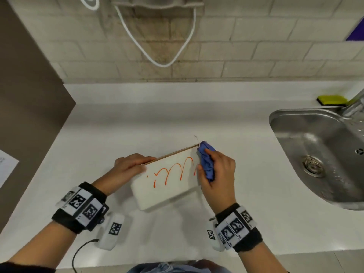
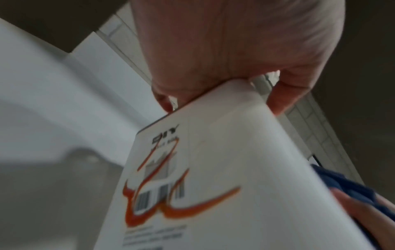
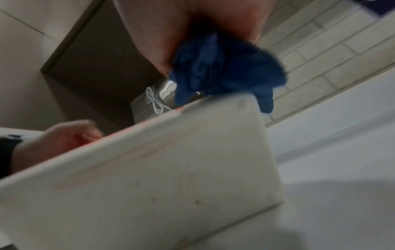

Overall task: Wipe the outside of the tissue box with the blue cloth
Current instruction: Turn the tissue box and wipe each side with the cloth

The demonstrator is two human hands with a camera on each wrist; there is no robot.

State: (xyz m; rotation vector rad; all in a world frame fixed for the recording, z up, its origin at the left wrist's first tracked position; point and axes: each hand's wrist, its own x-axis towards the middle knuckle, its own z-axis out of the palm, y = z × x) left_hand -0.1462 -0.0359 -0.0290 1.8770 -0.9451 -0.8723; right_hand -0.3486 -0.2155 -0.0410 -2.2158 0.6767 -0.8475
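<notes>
One steel sink (image 1: 291, 123) off to the right with one yellow sponge (image 1: 331, 99) behind it — both well apart from the work. Left hand (image 1: 131, 167) grips the tilted tissue box (image 1: 169, 183) on the white counter (image 1: 177, 119); right hand (image 1: 218, 170) holds the one blue cloth (image 1: 206, 161) bunched against the box's right end.

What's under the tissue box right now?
The tissue box stands tilted on the white counter, steadied by the left hand. Only bare counter shows around its base; the spot directly beneath is covered. The right hand holds the blue cloth against its end.
</notes>
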